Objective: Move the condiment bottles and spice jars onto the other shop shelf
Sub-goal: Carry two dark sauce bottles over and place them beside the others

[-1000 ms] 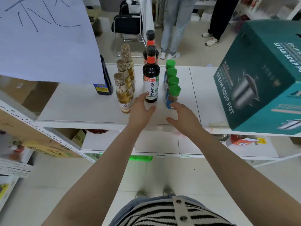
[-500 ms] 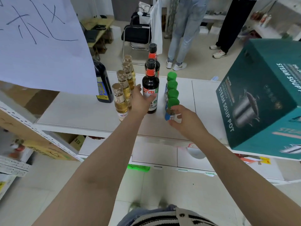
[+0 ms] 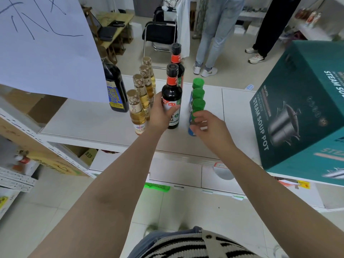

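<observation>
On the white shelf top (image 3: 89, 120) stand three rows of goods. My left hand (image 3: 160, 112) is wrapped around the front dark soy sauce bottle (image 3: 172, 90), which has a red neck band and stands upright. A second dark bottle (image 3: 176, 58) stands behind it. My right hand (image 3: 208, 125) grips the nearest green-capped spice jar (image 3: 193, 118) at the front of a row of green-capped jars (image 3: 198, 90). To the left is a row of golden bottles (image 3: 137, 110) with gold caps.
A large dark jug (image 3: 114, 86) with a blue-yellow label stands at the left, partly behind a hanging white paper sign (image 3: 42, 43). A teal steam soup pot box (image 3: 305, 108) fills the shelf's right side. People's legs and a black chair (image 3: 160, 32) lie beyond the shelf.
Both hands went forward from the shelf's front edge. My left hand closed around the front soy sauce bottle and my right hand closed on the nearest green-capped jar.
</observation>
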`<state>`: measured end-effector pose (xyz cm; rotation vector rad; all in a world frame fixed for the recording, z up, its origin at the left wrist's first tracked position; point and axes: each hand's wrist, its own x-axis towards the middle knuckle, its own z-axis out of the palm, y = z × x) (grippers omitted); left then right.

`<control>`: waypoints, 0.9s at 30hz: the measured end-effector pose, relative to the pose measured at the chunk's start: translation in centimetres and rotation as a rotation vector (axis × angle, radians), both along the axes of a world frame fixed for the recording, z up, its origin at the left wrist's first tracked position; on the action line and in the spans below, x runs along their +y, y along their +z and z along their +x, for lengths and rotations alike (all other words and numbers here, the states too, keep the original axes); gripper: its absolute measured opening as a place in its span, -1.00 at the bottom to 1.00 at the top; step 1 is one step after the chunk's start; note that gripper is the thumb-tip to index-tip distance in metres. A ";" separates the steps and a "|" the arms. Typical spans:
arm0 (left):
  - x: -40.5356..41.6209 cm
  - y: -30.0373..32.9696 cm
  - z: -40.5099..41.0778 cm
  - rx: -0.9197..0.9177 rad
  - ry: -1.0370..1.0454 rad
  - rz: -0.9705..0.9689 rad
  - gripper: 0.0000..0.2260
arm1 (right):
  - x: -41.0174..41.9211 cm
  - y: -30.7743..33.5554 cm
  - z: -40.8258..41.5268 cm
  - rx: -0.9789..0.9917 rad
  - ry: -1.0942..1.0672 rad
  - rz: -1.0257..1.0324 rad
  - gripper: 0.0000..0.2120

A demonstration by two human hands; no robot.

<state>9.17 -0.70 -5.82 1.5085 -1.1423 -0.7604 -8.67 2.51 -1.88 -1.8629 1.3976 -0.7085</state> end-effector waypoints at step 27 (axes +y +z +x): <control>14.3 5.5 -3.1 0.270 0.207 0.172 -0.59 | 7.4 -3.1 1.0 -0.287 0.331 0.347 -0.49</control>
